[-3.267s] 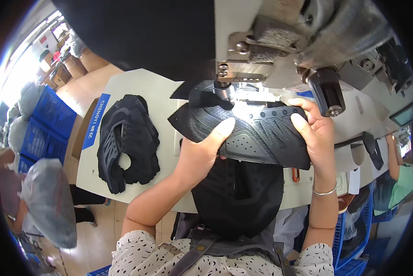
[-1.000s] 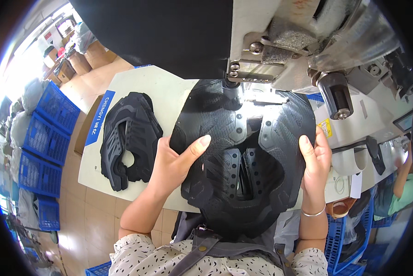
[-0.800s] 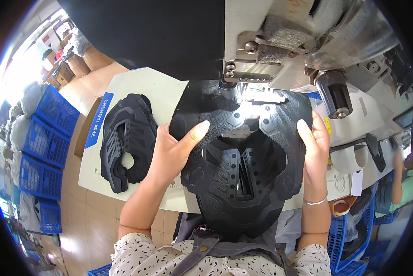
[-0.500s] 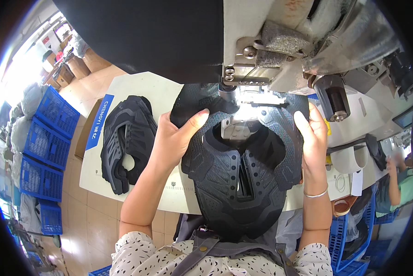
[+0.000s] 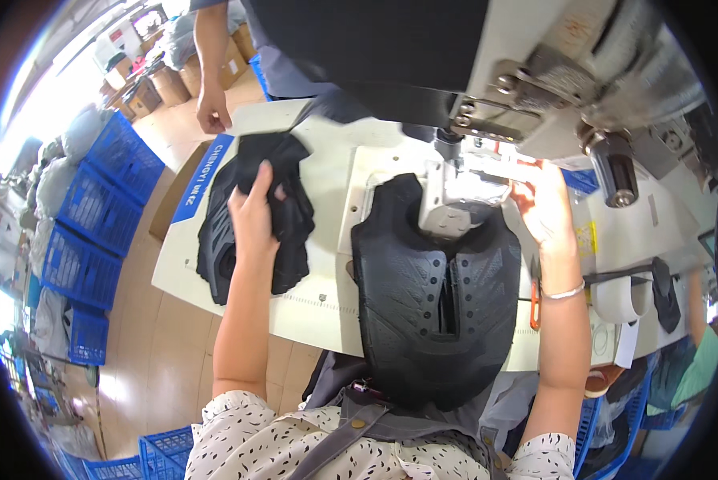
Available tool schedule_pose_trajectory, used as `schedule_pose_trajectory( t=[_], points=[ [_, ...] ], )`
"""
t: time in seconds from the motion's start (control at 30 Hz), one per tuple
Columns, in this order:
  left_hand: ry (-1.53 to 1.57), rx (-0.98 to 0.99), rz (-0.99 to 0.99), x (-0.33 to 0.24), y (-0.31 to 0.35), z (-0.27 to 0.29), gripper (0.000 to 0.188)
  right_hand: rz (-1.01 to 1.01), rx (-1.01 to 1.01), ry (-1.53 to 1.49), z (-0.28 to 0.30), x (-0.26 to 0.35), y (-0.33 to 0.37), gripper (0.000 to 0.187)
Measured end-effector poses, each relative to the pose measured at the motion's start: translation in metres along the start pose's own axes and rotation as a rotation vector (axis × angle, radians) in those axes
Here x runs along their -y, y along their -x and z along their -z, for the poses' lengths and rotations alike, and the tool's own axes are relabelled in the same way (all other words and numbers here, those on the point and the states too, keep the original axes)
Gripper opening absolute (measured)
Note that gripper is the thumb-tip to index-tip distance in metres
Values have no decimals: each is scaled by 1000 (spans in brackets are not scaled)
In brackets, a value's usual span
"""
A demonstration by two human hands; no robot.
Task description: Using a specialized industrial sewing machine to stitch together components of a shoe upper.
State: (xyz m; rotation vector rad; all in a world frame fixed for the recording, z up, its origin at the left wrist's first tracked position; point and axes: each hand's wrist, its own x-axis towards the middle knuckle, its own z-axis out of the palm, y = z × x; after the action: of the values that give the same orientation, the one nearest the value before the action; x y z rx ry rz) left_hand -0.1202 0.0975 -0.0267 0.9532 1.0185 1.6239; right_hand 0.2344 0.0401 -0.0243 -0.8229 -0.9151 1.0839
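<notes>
A black shoe upper [image 5: 399,320], with a row of eyelets along each side of its throat slot, hangs over the table's near edge. Its collar opening lies around the lit arm of a sewing machine [image 5: 447,212]. My right hand [image 5: 544,210] is beside the needle area, fingers curled together; glare hides what they hold. Over to the left, my left hand [image 5: 253,218] grips a dark, floppy shoe upper [image 5: 293,232], slightly blurred. Beneath it lies another black upper [image 5: 217,240] with ribbed side panels.
Across the table, a co-worker's hand [image 5: 213,110] hangs by the far left corner. Blue crates [image 5: 95,212] are stacked at left. Orange-handled snips [image 5: 535,308] lie right of the upper. The machine head [image 5: 527,96] overhangs the work.
My left hand has left the upper at the machine and moved left to the other uppers. My right hand has shifted towards the needle. A co-worker's arm has appeared at the far left.
</notes>
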Motion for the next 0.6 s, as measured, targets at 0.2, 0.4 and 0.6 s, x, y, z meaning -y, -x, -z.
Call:
schedule_pose_trajectory(
  t=[0.2,0.4,0.6],
  points=[
    [-979,-251,-179,-1,4,158,33,-16,-142,654,-12,7,53,19],
    [-764,-127,155,11,-14,194,58,241,9,1270,-25,3,107,37],
    [-1338,-346,-141,11,-7,154,67,-3,-147,1267,-26,-1,111,49]
  ],
)
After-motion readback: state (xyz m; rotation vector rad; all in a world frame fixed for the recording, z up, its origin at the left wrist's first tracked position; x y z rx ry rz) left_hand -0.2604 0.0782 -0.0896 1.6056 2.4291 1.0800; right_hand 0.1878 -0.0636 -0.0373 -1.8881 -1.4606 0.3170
